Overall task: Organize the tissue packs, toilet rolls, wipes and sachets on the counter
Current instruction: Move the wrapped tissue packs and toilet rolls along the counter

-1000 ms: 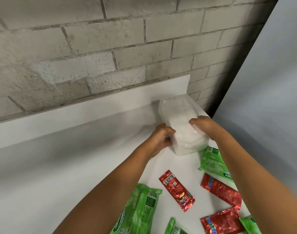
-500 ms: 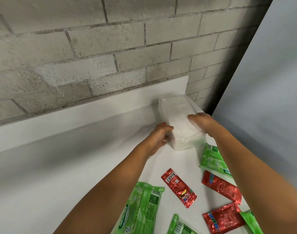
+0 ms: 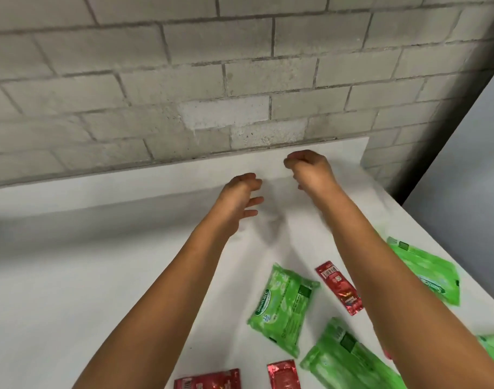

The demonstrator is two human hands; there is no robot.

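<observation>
Both hands are raised above the white table [image 3: 85,276]: the left hand [image 3: 240,197] with fingers loosely spread, the right hand [image 3: 310,171] with fingers curled, nothing held. Crinkly green wipes packs [image 3: 282,307] and glossy red sachets [image 3: 339,287] lie flat, scattered nearer the body. Slick foil could be brushed off by the forearms.

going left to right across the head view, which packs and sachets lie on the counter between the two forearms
Red sachet at the bottom edge → green wipes pack → red sachet with barcode. The lower red sachet and the lower green pack overlap these in order, so they are left out.
</observation>
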